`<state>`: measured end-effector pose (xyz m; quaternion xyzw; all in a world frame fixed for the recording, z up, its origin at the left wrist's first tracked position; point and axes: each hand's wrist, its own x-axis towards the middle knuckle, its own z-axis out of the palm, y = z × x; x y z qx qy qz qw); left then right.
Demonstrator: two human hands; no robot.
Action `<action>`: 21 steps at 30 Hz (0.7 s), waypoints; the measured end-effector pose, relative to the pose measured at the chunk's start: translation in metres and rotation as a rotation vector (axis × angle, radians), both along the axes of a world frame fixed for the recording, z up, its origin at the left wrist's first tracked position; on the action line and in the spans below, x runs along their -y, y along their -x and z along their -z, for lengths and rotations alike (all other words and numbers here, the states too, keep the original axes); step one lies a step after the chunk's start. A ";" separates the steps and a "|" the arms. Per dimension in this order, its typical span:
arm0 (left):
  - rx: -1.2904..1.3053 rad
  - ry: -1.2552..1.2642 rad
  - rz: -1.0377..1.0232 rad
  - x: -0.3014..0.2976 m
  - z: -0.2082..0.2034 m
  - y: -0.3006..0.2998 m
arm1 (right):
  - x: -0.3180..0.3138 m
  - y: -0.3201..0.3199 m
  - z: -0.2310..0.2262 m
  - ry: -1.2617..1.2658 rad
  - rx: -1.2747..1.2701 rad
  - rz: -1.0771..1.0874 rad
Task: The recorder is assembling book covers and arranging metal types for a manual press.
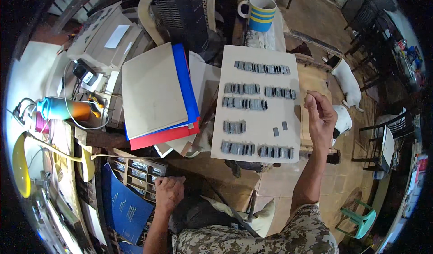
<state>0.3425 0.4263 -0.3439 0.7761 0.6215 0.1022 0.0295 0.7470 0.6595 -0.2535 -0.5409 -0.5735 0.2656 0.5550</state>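
Note:
A cream board (259, 139) bears several rows of small grey flat pieces (243, 103), mostly packed side by side. Two loose grey pieces (280, 129) lie apart near its right side. Just off the board's right edge, my right hand (321, 118) is raised with thumb and fingertips pressed together; whatever they pinch, if anything, is too small to make out. At lower left, my left hand (169, 193) rests by the right edge of a wooden compartment tray (145, 169), fingers curled. A greyish bit shows at its fingertips, but I cannot tell what it is.
Stacked folders (155, 91) lie left of the board, and a striped mug (262, 14) stands beyond it. A blue book (124, 204) overlaps the tray. A yellow lamp (22, 163), an orange-and-teal bottle (63, 108) and cables crowd the left. Dogs (347, 80) lie on the floor at right.

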 end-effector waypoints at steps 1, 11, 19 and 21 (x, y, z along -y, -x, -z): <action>0.001 -0.001 0.001 0.000 0.000 0.000 | -0.001 0.000 0.001 -0.007 -0.003 -0.004; 0.030 -0.001 -0.002 0.004 0.006 0.003 | -0.006 0.003 -0.005 0.012 -0.004 0.002; -0.013 0.011 -0.012 0.002 0.001 0.001 | -0.012 0.007 -0.006 -0.023 0.011 0.002; -0.042 0.008 -0.003 0.002 0.000 0.000 | -0.012 0.008 -0.006 -0.027 0.021 0.013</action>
